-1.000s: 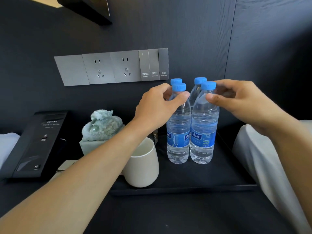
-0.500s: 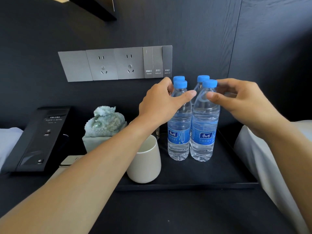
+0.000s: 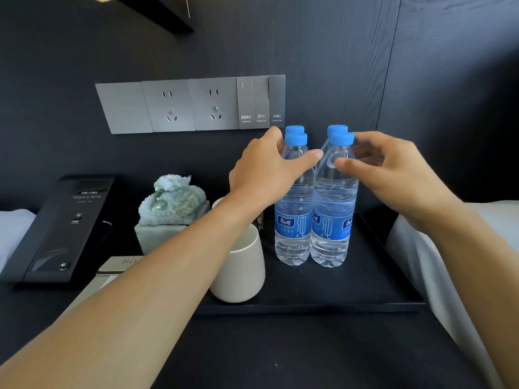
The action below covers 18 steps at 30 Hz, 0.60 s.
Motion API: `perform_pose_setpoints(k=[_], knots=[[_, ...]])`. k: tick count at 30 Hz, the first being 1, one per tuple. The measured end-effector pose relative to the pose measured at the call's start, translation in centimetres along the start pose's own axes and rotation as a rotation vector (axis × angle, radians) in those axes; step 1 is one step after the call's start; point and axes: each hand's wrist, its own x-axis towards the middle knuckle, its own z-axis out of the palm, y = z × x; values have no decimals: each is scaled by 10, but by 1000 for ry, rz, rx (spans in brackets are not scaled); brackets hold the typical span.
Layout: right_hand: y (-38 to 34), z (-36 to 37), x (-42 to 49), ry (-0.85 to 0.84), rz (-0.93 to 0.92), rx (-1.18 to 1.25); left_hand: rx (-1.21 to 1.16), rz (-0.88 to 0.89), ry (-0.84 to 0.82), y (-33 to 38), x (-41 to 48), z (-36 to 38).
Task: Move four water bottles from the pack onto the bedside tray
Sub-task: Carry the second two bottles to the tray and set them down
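Two clear water bottles with blue caps and blue labels stand upright side by side on the black tray: the front left bottle and the front right bottle. Two more stand right behind them, showing only as a rear left cap and a rear right cap. My left hand wraps the front left bottle's shoulder, thumb across the front. My right hand pinches the front right bottle just below its cap. No pack is in view.
A white cup stands on the tray's left part, under my left forearm. A pale green carved ornament and a black phone sit to the left. Wall sockets are above. White bedding borders the tray's right side.
Both front bottles have turned on the spot, so their labels now show different faces. My hands stay on them, and the bottles remain where they stood on the tray.
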Motion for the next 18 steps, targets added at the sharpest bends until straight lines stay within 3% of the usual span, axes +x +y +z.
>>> perform_pose_setpoints(k=[5, 11, 18], knots=[[-2, 11, -3, 89, -32, -206, -33, -4, -3, -1, -1, 0], [1, 3, -2, -3, -7, 5, -43, -4, -3, -2, -2, 1], [-2, -1, -2, -57, -28, -103, -58, -8, -9, -4, -3, 1]])
